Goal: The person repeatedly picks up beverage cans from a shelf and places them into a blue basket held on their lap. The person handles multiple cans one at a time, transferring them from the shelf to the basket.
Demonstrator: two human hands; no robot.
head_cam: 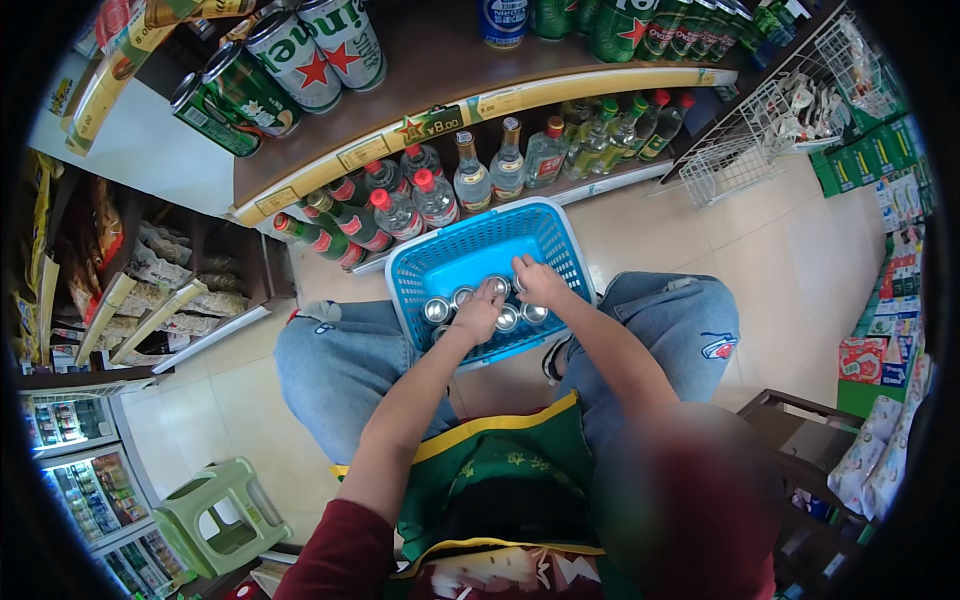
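Note:
Between my knees stands a blue plastic basket point(491, 221) with a white outer rim, several metal drink cans upright in its near half. My left hand point(478, 311) reaches into the basket, its fingers over the top of a can point(496, 285); whether it grips the can cannot be told. My right hand point(540, 283) is bent around the top of another can point(518, 283) on the right, which it partly covers. Uncovered silver can tops show near the hands, one at the left point(436, 310) and one at the near right point(534, 313).
Glass bottles point(472, 176) line the low shelf just beyond the basket. Above them a shelf with a yellow price strip point(360, 154) holds beer cans point(296, 64). Wire baskets point(731, 169) stand right, bagged goods point(157, 281) left, and a green plastic stool point(221, 517) lower left.

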